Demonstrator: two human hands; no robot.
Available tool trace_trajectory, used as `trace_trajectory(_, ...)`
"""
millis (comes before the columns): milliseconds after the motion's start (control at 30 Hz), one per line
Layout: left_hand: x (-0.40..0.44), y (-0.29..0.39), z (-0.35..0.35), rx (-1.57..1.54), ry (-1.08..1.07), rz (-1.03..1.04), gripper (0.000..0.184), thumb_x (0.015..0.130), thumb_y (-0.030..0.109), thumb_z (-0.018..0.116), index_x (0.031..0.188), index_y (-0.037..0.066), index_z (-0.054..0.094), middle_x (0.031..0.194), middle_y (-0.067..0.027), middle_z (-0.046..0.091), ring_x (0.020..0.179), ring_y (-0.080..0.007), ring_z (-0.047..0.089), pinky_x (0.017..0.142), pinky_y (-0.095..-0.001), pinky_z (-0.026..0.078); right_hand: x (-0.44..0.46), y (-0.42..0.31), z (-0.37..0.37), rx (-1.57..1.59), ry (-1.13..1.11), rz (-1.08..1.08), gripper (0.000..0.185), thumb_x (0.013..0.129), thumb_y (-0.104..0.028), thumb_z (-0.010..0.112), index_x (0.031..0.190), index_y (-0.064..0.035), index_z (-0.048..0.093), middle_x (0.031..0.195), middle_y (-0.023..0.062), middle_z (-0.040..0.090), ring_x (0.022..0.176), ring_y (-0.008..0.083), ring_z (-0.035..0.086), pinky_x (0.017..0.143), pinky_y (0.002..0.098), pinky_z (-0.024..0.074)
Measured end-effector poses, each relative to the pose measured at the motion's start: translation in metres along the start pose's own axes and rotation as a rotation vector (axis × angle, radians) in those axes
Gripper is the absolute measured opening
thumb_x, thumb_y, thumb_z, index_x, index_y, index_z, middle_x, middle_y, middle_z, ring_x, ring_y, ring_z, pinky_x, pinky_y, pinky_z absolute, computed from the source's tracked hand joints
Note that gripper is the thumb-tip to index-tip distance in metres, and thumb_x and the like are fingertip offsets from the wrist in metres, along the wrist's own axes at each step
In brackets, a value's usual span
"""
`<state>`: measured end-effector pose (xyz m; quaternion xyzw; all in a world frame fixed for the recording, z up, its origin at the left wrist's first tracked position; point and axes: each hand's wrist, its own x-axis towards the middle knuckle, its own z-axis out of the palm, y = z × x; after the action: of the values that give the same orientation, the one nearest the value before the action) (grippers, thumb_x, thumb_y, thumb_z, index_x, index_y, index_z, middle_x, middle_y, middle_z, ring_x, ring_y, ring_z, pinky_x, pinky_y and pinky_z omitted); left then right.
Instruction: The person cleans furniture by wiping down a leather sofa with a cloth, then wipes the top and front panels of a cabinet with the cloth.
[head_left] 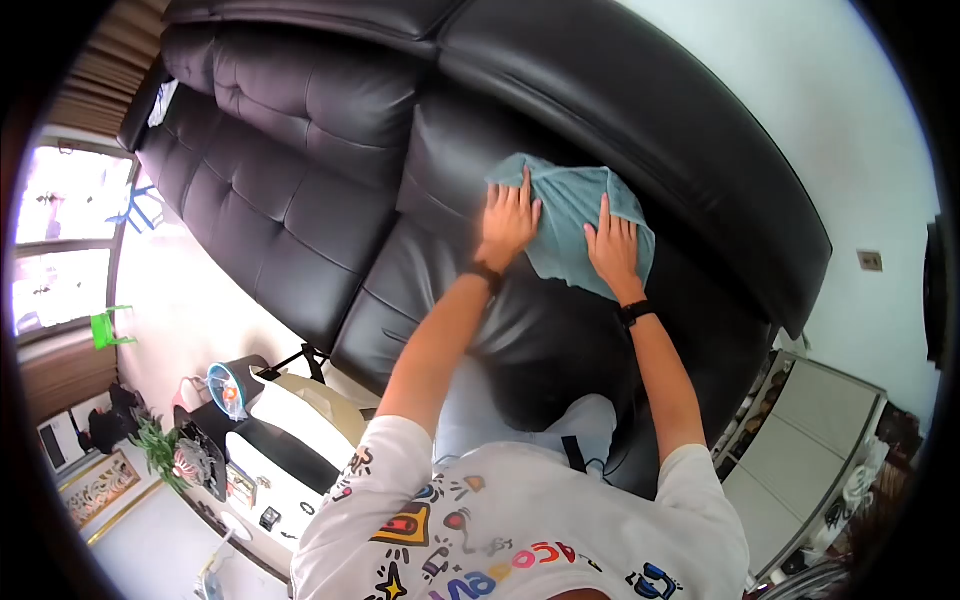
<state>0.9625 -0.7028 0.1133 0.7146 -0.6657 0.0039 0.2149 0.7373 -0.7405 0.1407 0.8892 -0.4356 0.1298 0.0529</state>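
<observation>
The left hand [511, 217] and right hand [614, 252] lie on a teal cloth [563, 240] against the sofa [290, 205] (each grip spread flat); seemingly smoothing or wiping, which needs even pressure.

bright window [75, 195] | pale wall [850, 130] | light floor [185, 265] | grey cabinet [795, 440]

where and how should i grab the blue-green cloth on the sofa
Probably pinch the cloth by its near edge, between the left hand and right hand, coming from the camera's side. That stretch lies uncovered by either hand, and such limp, creased fabric should bunch easily between finger and thumb.
</observation>
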Motion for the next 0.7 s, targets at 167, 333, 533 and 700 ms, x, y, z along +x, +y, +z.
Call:
trace_trajectory(167,0.040,-0.103,-0.011,-0.016,0.131,-0.127,0.073,0.094,0.038,0.057,0.150,-0.005,0.036,0.124,-0.0261,0.059,0.121,-0.0401,0.053,0.114,-0.0521,0.031,0.092,-0.085,0.035,0.056,0.027,-0.012,0.068,0.095,-0.035,0.061,0.146,0.0060,0.041,0.140,0.0236,0.054,0.126,0.0389,0.052,0.107,0.0507,0.0371)
trace_trajectory(333,0.000,-0.178,0.006,-0.056,0.127,-0.212,0.072,0.096,0.035,0.055,0.151,-0.006,0.032,0.133,-0.0284,0.055,0.127,-0.0436,0.049,0.115,-0.0511,0.031,0.118,-0.166,0.065,0.068,0.049,-0.002,0.069,0.095,-0.037,0.061,0.147,0.0034,0.041,0.134,0.0203,0.059,0.123,0.0356,0.055,0.108,0.0504,0.0362)
trace_trajectory(533,-0.103,-0.217,0.081,-0.140,-0.001,-0.484,0.068,0.096,0.027,0.049,0.148,-0.013,0.029,0.119,-0.0267,0.058,0.119,-0.0418,0.052,0.108,-0.0463,0.040,0.076,-0.220,0.136,0.089,-0.086,-0.258,0.064,0.089,-0.029,0.065,0.147,-0.0099,0.047,0.102,0.0119,0.071,0.089,0.0269,0.070,0.078,0.0385,0.0552)
trace_trajectory(700,-0.127,-0.187,0.089,-0.301,-0.294,-0.741,0.056,0.092,0.026,0.051,0.130,-0.014,0.043,0.124,-0.0284,0.053,0.120,-0.0438,0.049,0.102,-0.0463,0.044,0.016,-0.227,0.193,0.278,-0.347,-0.381,0.049,0.089,-0.015,0.056,0.137,-0.0083,0.057,0.102,0.0129,0.070,0.089,0.0296,0.068,0.079,0.0419,0.0543)
